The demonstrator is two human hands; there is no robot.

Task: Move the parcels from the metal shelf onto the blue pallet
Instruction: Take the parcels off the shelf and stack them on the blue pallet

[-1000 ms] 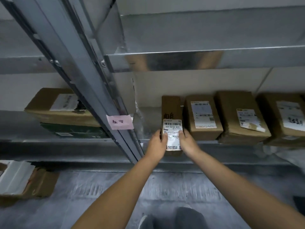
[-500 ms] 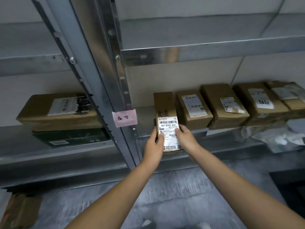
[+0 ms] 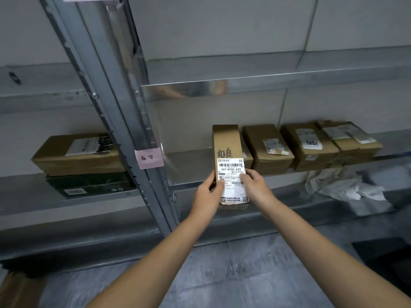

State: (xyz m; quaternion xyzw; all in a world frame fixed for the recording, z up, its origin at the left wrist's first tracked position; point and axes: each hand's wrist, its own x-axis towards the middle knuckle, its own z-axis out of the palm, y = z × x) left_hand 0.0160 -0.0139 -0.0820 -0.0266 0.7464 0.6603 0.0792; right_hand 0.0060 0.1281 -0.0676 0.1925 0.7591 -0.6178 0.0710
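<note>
both hands: left hand and right hand grip narrow parcel | risk: far end snags neighbouring parcel, slips

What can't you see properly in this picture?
Head view:
The blue pallet: outside the frame.
The label on the held parcel: print too small, partly under thumbs of the left hand and right hand.
The next parcel: mostly hidden behind the held parcel.
The far-right parcel: label blurred.
</note>
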